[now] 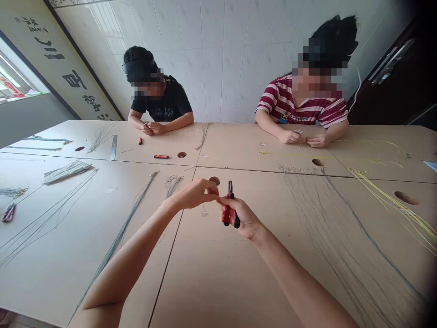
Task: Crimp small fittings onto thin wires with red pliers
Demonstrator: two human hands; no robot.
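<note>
My right hand [239, 218] is wrapped round small pliers [231, 210] with red and black handles, jaws pointing up. My left hand [198, 192] is pinched closed right beside the pliers; whatever sits between its fingertips is too small to make out. Both hands hover above the beige table [211, 273] near its middle. A bundle of thin grey wires [126, 223] lies to the left of my left forearm, and a smaller loose bunch of wires [172, 182] lies just beyond my left hand.
Two other people sit across the table, one in black [160, 102], one in a striped shirt [302, 107], hands busy with small parts. Grey wires [358, 228] fan out on the right, yellow wires [392, 196] beyond them. A metal ruler [114, 146], round table holes [405, 197].
</note>
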